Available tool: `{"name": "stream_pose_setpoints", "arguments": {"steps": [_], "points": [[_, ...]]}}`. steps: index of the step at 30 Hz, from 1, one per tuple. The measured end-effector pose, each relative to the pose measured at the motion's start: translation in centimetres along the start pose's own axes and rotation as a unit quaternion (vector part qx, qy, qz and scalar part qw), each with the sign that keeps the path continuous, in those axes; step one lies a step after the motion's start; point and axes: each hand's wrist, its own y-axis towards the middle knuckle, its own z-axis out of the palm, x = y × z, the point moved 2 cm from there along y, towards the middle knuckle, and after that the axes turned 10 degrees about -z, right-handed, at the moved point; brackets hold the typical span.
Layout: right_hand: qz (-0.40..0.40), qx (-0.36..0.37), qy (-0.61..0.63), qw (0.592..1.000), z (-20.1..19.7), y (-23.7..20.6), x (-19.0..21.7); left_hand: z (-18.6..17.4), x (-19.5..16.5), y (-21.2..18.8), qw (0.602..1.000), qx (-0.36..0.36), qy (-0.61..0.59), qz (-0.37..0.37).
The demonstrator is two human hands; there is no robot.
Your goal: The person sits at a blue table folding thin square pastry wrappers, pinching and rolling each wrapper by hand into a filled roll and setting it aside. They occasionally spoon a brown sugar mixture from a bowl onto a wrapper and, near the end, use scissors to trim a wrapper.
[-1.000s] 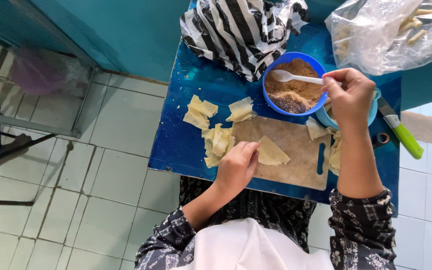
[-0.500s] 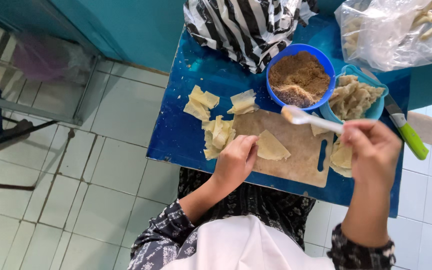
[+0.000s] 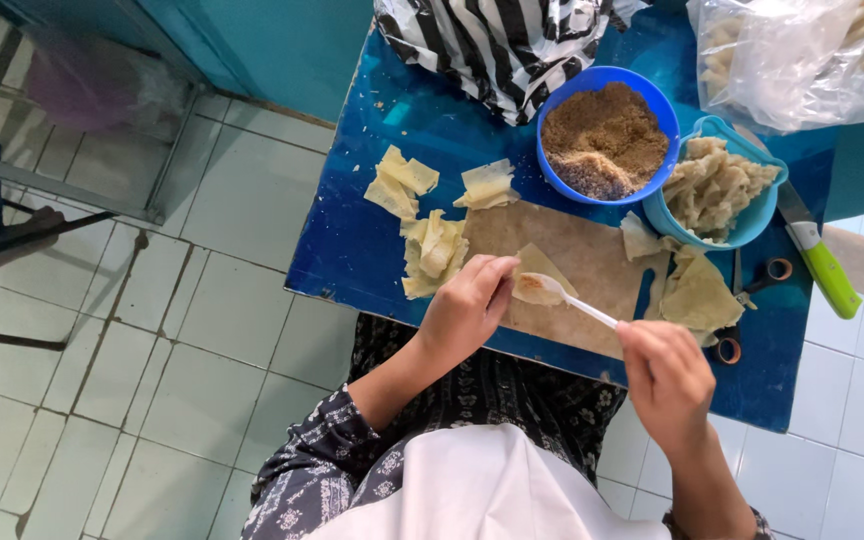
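Here a blue counter (image 3: 372, 240) stands over pale floor tiles (image 3: 232, 250) beside a teal wall (image 3: 282, 45). The right hand (image 3: 667, 385) grips a white spoon (image 3: 564, 296) over a wrapper (image 3: 537, 270) on the cutting board (image 3: 592, 290). The left hand (image 3: 464, 310), fingers curled, pins the wrapper's edge.

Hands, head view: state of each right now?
Left hand: fingers pressed on the wrapper, holding nothing.
Right hand: closed on the white spoon.

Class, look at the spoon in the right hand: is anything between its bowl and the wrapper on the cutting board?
Nothing visible. The white spoon in the right hand sits right over the wrapper, which the left hand steadies on the board.
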Motion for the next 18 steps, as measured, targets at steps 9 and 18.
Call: {"name": "stream_pose_setpoints", "arguments": {"steps": [9,18], "points": [[-0.183,0.05,-0.094,0.977,-0.5,0.8,1.9,0.2,0.3,0.2,0.998,0.014,-0.05,-0.025],[-0.044,-0.149,-0.147,0.977,0.9,4.1,-3.3,0.9,0.1,0.5,1.0,0.013,0.017,-0.005]]}}
